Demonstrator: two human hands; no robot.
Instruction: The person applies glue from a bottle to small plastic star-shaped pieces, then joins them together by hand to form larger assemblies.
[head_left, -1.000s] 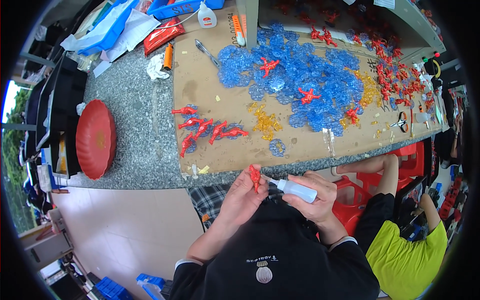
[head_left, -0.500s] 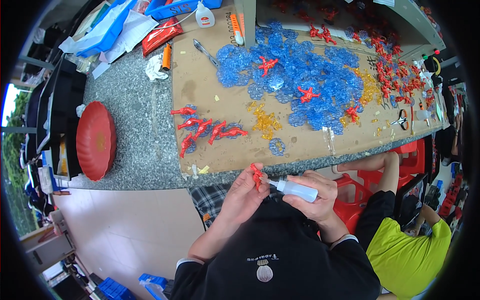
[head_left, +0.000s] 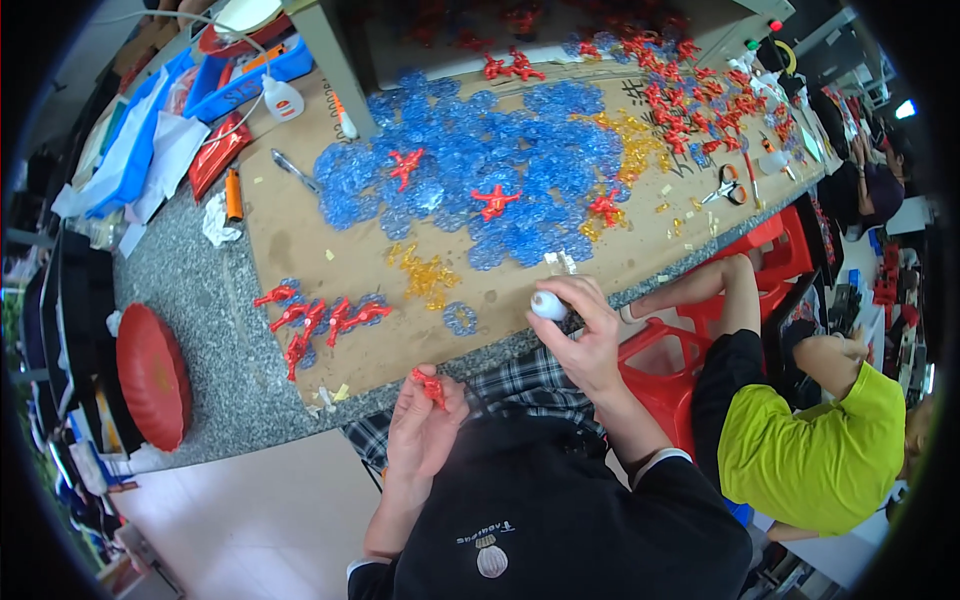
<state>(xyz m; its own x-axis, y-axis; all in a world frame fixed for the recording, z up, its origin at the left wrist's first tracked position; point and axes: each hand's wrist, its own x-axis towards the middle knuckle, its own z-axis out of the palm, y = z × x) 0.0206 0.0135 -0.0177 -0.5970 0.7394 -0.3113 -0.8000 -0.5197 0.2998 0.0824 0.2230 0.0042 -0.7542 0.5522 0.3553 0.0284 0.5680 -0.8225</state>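
Observation:
My left hand (head_left: 425, 425) pinches a small red plastic figure (head_left: 430, 387) in front of the table's near edge. My right hand (head_left: 588, 340) is wrapped round a small white squeeze bottle (head_left: 547, 306), its end facing up, at the edge of the cardboard; its nozzle cannot be made out. Several red figures with blue pieces (head_left: 312, 318) lie on the cardboard, left of my hands. Between them and the right hand are a pile of amber pieces (head_left: 425, 275) and a single clear blue ring (head_left: 460, 318). Beyond spreads a large heap of blue discs (head_left: 520, 160) with a few red figures on it.
At the left stands a red scalloped bowl (head_left: 153, 377). Scissors (head_left: 728, 187) lie on the cardboard at the right, and a pen-like tool (head_left: 295, 171) at the left. A grey post (head_left: 335, 65) rises at the back. A person in a yellow-green shirt (head_left: 810, 430) sits at the right beside red stools (head_left: 655, 375).
The bottle has been drawn away from the red figure and swung forward over the table's edge, its end now turned up. My hands have moved apart. The whole view has turned and shifted.

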